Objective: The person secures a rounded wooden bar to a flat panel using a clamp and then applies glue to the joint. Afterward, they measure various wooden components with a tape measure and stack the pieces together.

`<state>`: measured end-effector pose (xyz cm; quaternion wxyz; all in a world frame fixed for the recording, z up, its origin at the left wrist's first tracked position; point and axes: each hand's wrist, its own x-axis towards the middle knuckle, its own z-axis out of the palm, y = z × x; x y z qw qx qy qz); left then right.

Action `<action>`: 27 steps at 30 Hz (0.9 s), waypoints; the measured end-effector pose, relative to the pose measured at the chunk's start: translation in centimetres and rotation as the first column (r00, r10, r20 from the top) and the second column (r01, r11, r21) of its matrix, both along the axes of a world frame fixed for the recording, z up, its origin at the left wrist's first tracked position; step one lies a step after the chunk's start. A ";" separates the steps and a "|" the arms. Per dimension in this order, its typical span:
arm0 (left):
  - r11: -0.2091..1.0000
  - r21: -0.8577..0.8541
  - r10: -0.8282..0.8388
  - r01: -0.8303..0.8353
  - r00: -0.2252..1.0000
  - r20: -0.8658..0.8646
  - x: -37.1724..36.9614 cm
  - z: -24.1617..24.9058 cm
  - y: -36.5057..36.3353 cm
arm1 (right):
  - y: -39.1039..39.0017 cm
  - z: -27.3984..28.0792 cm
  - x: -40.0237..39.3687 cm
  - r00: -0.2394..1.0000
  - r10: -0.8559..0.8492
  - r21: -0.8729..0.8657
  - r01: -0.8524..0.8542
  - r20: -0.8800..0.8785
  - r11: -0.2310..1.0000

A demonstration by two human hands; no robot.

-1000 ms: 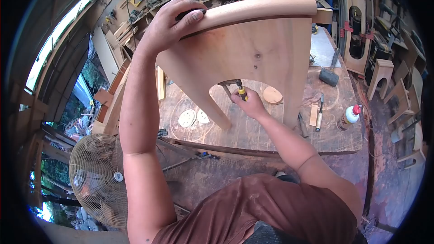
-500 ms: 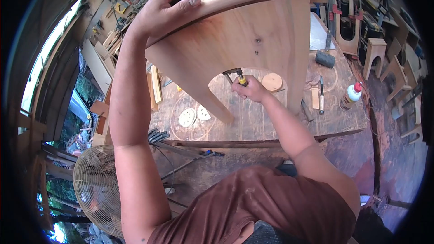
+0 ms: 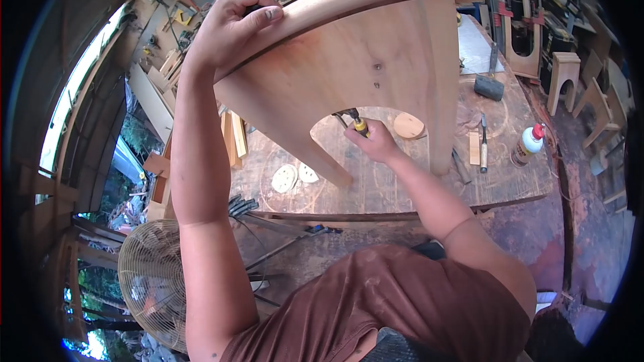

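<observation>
A wooden stool with a curved seat and an arched cut-out stands on the workbench. My left hand is closed over the left end of the seat, thumb along its edge. Something dark shows between that thumb and the fingers; its kind is hidden. Under the arch, my right hand is wrapped round a yellow-and-black handle. Dark metal and a thin bar beside the handle look like part of a clamp; the rest is behind the stool panel.
On the bench lie a mallet, a chisel, a round wooden disc and pale perforated discs. A red-capped bottle stands near the right edge. A fan is at lower left. Another person is partly visible behind the stool.
The whole view has shifted slightly. The yellow-and-black handle now leans a little differently in my right hand. My left hand stays on the seat.
</observation>
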<state>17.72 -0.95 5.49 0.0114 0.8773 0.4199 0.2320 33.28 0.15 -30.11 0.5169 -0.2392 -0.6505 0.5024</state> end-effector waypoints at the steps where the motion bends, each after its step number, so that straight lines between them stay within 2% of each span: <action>1: 0.999 0.009 -0.036 0.035 0.999 0.040 0.0 -0.1 0.0 | 0.5 0.1 0.2 1.000 0.007 0.002 -0.007 -0.004 1.000; 3: 1.000 0.009 -0.008 0.008 1.000 0.014 -0.2 0.0 -0.1 | 1.0 0.3 0.8 0.954 0.295 -0.046 -0.298 -0.052 0.954; 4: 1.000 0.014 -0.012 0.012 1.000 0.015 -0.1 0.0 -0.3 | 1.3 0.4 1.0 0.951 0.303 -0.047 -0.306 -0.056 0.951; 6: 1.000 0.016 -0.008 0.008 1.000 0.011 0.1 0.1 -0.7 | 1.9 0.7 1.5 0.880 0.473 -0.122 -0.473 -0.027 0.873; 7: 1.000 -0.002 -0.016 0.016 1.000 0.014 0.2 0.1 -1.0 | 2.2 0.7 1.6 0.877 0.480 -0.125 -0.480 -0.033 0.868; 9: 0.999 -0.029 -0.019 0.020 1.000 0.016 0.2 0.0 -1.1 | 2.6 0.4 1.8 0.715 0.648 -0.135 -0.692 -0.265 0.709; 10: 0.999 -0.011 -0.039 0.039 0.999 0.027 0.0 0.0 -1.0 | 2.6 0.6 1.9 0.654 0.667 -0.133 -0.742 -0.357 0.657; 11: 0.998 0.006 -0.059 0.059 0.998 0.037 -0.2 0.0 -1.0 | 2.4 0.8 1.9 0.650 0.668 -0.135 -0.746 -0.363 0.652; 13: 0.998 -0.006 -0.061 0.061 0.998 0.029 -0.3 0.1 -1.0 | 2.3 1.5 2.0 0.820 0.573 -0.155 -0.566 -0.002 0.810; 15: 0.997 -0.016 -0.075 0.076 0.996 0.056 -0.3 -0.1 -1.1 | 1.5 0.4 1.2 0.861 0.509 -0.133 -0.504 0.008 0.854; 16: 0.997 -0.017 -0.075 0.076 0.996 0.055 -0.3 -0.1 -1.1 | 0.5 0.4 0.8 0.964 0.259 -0.036 -0.257 0.060 0.966; 17: 0.996 0.002 -0.087 0.087 0.995 0.057 -0.4 0.0 -1.0 | -0.3 0.6 0.4 0.996 -0.014 0.071 0.008 0.084 0.997; 18: 0.995 0.015 -0.098 0.097 0.994 0.057 -0.4 -0.2 -1.1 | -1.2 0.7 0.1 0.996 -0.012 0.064 0.006 0.083 0.998; 20: 0.998 -0.018 -0.059 0.060 0.997 0.051 -0.2 -0.3 -1.2 | -2.5 1.0 -0.4 0.947 -0.307 0.060 0.302 0.091 0.951; 21: 0.999 -0.038 -0.024 0.026 0.999 0.046 -0.1 -0.1 -1.2 | -2.4 0.9 -0.3 0.947 -0.307 0.061 0.303 0.089 0.951; 23: 0.999 -0.025 -0.022 0.023 0.999 0.034 -0.1 -0.1 -1.2 | -2.2 0.5 -0.1 0.989 -0.138 0.018 0.139 -0.054 0.990; 24: 1.000 -0.015 -0.020 0.020 0.999 0.025 -0.2 -0.1 -1.1 | -1.7 0.4 0.3 0.989 -0.138 0.020 0.139 -0.056 0.990; 26: 1.000 -0.019 -0.017 0.018 1.000 0.025 -0.2 -0.1 -1.2 | -0.3 0.2 1.2 0.993 0.067 0.057 -0.072 0.096 0.996; 27: 1.000 -0.023 -0.016 0.016 1.000 0.026 -0.1 0.0 -1.2 | -0.2 0.2 1.2 0.993 0.064 0.060 -0.070 0.094 0.996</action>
